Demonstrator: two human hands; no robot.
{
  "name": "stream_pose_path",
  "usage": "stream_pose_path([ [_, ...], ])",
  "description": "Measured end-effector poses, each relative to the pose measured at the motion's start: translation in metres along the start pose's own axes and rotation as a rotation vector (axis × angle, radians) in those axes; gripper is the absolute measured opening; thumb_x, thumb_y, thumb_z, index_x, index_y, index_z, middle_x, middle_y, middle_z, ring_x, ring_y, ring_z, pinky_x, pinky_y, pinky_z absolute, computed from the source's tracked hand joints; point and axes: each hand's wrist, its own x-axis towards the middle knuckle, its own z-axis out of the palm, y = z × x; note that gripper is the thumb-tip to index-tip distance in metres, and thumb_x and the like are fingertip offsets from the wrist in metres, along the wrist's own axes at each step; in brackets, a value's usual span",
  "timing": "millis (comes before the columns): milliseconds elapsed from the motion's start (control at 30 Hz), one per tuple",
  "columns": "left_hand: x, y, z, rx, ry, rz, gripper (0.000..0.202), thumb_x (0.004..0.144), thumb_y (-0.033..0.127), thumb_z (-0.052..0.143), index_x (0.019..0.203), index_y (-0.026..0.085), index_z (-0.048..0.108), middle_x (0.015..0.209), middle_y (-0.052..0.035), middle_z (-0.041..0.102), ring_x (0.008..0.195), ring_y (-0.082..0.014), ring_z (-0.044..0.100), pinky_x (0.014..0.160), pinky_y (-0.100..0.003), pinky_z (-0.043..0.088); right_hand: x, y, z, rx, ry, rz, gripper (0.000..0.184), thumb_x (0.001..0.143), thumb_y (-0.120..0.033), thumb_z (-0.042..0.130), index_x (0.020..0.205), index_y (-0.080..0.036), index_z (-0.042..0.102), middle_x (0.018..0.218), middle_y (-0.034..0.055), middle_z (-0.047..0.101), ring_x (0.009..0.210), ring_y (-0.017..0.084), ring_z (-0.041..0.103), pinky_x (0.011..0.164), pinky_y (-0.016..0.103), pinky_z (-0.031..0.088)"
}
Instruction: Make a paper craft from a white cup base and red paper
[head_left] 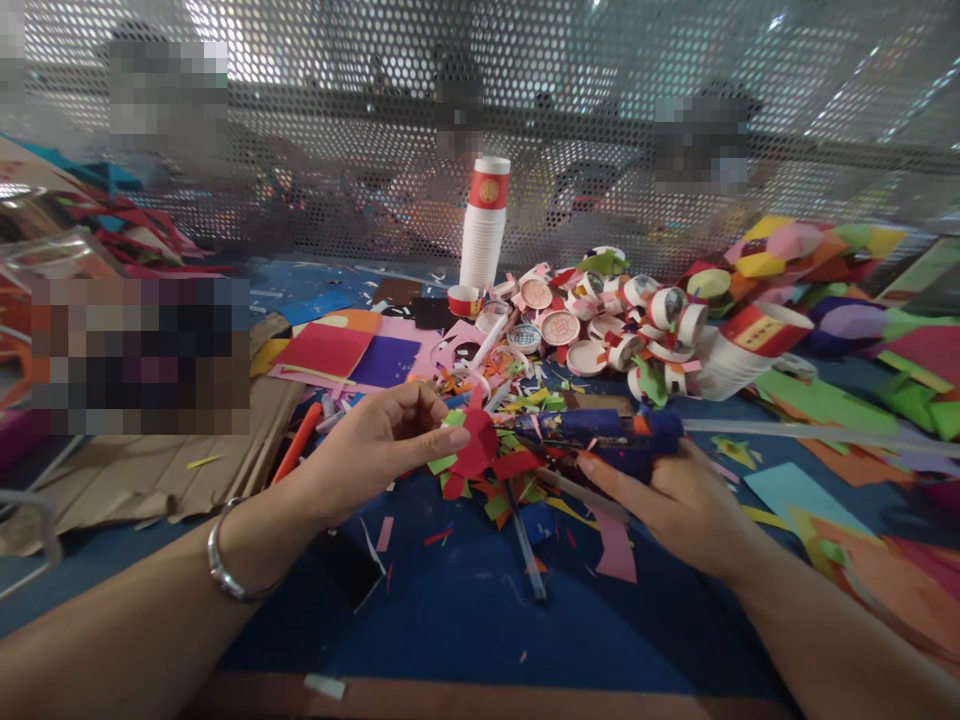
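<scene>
Blue tabletop (450, 635) nearest. L hand (394, 435) pinching red paper pc (481, 445) w/ green bits, mid-table, above scraps (496, 506). R hand (675, 500) wrapped round blue glue gun (581, 428), nozzle at paper's R edge, contact can't tell. Clear glue stick (787, 432) out gun's rear. Beyond: heap of cut cups (559, 328), then tall cup stack (481, 245); perforated metal screen (337, 145) at bk.

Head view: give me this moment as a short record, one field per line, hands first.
Left hand: pinches red paper and green paper
Right hand: grips blue glue gun
Nozzle: toward the red paper; contact unclear
Glue stick: clear, out of the gun's rear
Cup stacks: one upright, one tilted at right
Cup pieces: heaped between the stacks
Table: blue, scattered with paper scraps
</scene>
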Motion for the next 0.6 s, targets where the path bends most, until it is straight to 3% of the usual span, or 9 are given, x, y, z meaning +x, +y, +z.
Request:
stream_pose_path([
  [100, -0.001, 0.001, -0.001, 0.026, 0.001, 0.008, 0.032, 0.085, 0.039, 0.080, 0.082, 0.020, 0.055, 0.069, 0.0059, 0.050, 0.058, -0.0068, 0.042, 0.051, -0.022, 0.034, 0.000, -0.001, 0.001, -0.024, 0.008, 0.009, 0.027, 0.100, -0.042, 0.056, 0.099, -0.027, 0.079, 0.096, 0.0041, 0.083, 0.092, 0.027, 0.078, 0.082, 0.038, 0.062],
  [267, -0.002, 0.000, -0.003, 0.018, -0.001, -0.022, 0.033, 0.085, 0.042, 0.081, 0.084, 0.019, 0.057, 0.070, 0.0051, 0.052, 0.059, -0.0071, 0.046, 0.052, -0.022, 0.035, 0.003, -0.003, 0.000, -0.038, 0.081, 0.024, 0.031, 0.098, -0.043, 0.058, 0.110, -0.023, 0.079, 0.105, 0.0068, 0.082, 0.099, 0.028, 0.077, 0.086, 0.039, 0.060],
  [367, -0.001, -0.003, -0.003, -0.032, 0.017, -0.014, 0.034, 0.083, 0.043, 0.083, 0.084, 0.019, 0.059, 0.072, 0.0044, 0.055, 0.063, -0.0073, 0.048, 0.054, -0.021, 0.038, 0.007, 0.003, -0.006, -0.099, 0.118, 0.150, 0.036, 0.093, -0.051, 0.060, 0.085, -0.021, 0.078, 0.077, 0.0054, 0.079, 0.075, 0.027, 0.074, 0.064, 0.035, 0.057],
  [467, 0.000, -0.004, -0.002, -0.138, 0.047, -0.016, 0.032, 0.083, 0.041, 0.083, 0.082, 0.018, 0.060, 0.074, 0.0038, 0.058, 0.064, -0.0068, 0.052, 0.058, -0.021, 0.043, 0.011, 0.016, -0.012, -0.125, 0.143, 0.294, 0.052, 0.089, -0.062, 0.061, 0.055, -0.022, 0.060, 0.052, 0.0012, 0.061, 0.054, 0.019, 0.059, 0.053, 0.031, 0.045],
  [600, -0.001, -0.001, -0.001, -0.309, 0.074, -0.053, 0.032, 0.079, 0.039, 0.087, 0.084, 0.018, 0.063, 0.077, 0.0037, 0.063, 0.068, -0.0075, 0.061, 0.067, -0.021, 0.052, 0.015, 0.039, -0.015, 0.161, 0.254, 0.411, 0.051, 0.079, -0.063, 0.075, 0.056, -0.021, 0.059, 0.051, -0.0013, 0.058, 0.051, 0.016, 0.053, 0.053, 0.029, 0.043],
])
